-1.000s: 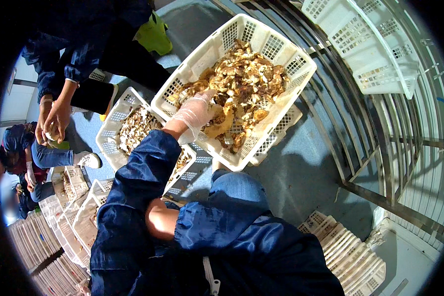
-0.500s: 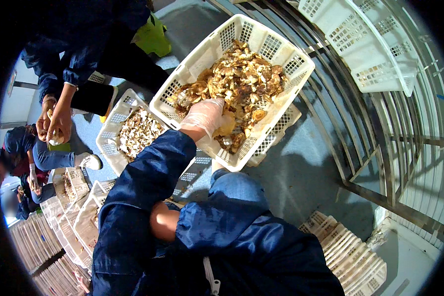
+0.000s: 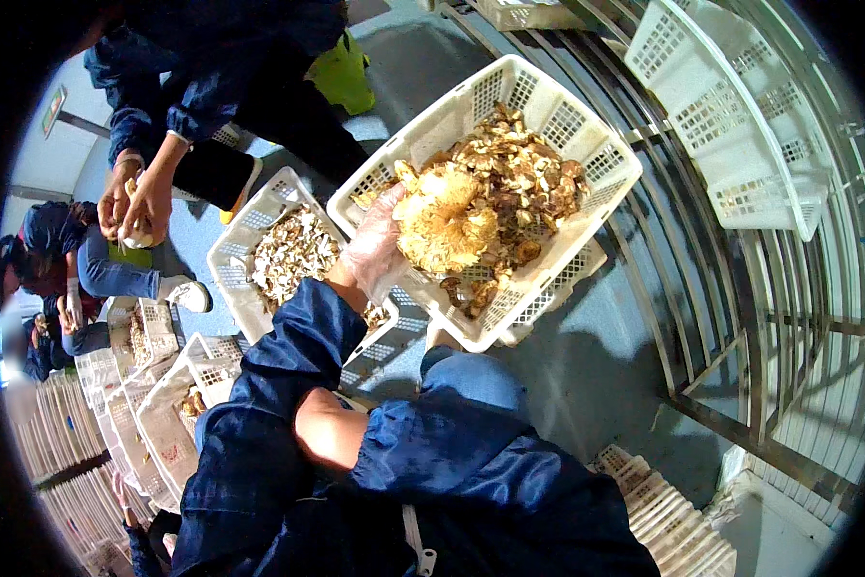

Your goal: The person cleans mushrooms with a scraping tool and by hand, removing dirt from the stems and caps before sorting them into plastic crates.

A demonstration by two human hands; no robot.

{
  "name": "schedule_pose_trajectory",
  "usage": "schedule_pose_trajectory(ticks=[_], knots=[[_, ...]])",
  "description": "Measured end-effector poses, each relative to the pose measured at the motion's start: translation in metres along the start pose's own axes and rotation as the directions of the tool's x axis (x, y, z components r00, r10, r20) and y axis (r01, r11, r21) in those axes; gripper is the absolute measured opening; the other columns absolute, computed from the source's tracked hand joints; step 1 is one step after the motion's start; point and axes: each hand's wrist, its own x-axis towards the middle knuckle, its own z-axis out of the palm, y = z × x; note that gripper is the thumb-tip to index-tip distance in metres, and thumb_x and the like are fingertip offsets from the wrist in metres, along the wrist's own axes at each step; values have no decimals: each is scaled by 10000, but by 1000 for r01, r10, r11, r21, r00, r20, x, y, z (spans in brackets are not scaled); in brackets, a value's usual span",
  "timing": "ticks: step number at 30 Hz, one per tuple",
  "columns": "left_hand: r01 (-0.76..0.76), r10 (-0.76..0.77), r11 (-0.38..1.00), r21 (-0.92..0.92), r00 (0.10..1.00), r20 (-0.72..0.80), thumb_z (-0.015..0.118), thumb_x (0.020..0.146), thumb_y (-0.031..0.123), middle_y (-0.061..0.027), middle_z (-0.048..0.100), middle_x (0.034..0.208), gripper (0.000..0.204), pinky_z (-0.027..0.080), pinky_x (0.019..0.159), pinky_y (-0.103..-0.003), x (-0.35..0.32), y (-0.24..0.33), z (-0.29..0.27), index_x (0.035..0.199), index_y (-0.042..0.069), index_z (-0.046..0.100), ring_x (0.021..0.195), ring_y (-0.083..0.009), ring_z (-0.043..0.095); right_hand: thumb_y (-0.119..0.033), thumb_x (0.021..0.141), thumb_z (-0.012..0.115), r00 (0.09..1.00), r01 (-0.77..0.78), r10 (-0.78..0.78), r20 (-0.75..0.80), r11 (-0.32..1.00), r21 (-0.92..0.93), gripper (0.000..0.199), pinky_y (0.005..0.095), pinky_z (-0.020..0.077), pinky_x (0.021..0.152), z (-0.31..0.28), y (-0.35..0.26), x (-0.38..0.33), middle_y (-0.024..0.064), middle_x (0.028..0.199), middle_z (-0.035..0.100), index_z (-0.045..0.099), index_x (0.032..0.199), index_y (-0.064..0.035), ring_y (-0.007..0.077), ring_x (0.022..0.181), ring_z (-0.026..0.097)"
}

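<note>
left hand (image 3: 372,247) around yellowish mushroom (image 3: 447,226), forearm aslant

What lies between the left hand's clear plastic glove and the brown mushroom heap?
In the head view, a large, tan, gilled mushroom separates the clear-gloved left hand from the brown mushroom heap.

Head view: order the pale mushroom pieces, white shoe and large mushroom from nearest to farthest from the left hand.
1. Large mushroom: gripped by the left hand.
2. Pale mushroom pieces: in the basket, left of it.
3. White shoe: farther left, beyond that basket.
</note>
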Motion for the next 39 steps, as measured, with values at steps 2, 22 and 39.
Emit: schedule_pose_trajectory(ticks=[2,22,39], knots=[[-79,79,997,21,997,-16,599,1056,322,-117,722,1250,420,570,1019,-398,-6,-3,-2,1346,18,598,1132,-237,707,-217,801,738,1000,3,-3,9,1000,-11,103,420,489,565,3,0,-2,66,831,755,807,856,-163,242,730,700],[-240,213,922,304,970,117,673,994,82,-64,666,1272,378,513,1017,-325,-13,11,-51,1357,13,592,1143,-171,638,-149,795,718,997,17,-19,-70,999,-31,94,400,540,602,5,-3,18,92,816,765,812,804,-144,259,733,722],[-448,462,810,-379,885,-58,419,1109,349,-225,669,1313,459,543,1044,-547,-256,157,-118,1389,18,570,1169,-366,677,-167,851,783,910,365,-242,-338,853,373,191,394,569,794,-147,0,-20,131,946,756,711,1001,-72,298,901,741]])
